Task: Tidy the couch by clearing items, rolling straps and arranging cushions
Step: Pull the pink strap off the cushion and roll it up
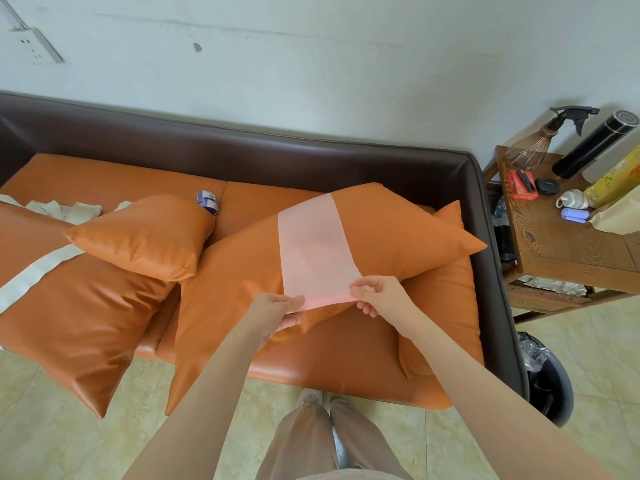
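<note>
A wide pale pink strap point(315, 247) lies flat across a large orange cushion point(242, 278) on the couch point(311, 157). Its near end is turned over into a thin roll. My left hand point(277, 311) pinches the left end of that roll, and my right hand point(377, 294) pinches the right end. A small orange cushion point(145, 233) leans at centre left. Another large orange cushion point(69, 313) at the left carries a white strap point(38, 271). Behind it, more white strap point(65, 209) lies crumpled on the seat.
A small blue and white packet point(207, 200) sits behind the small cushion. At the right a wooden side table point(568, 251) holds a spray bottle, a black flask and small items. A black bin with a liner point(547, 379) stands by the couch's corner. Tiled floor lies below.
</note>
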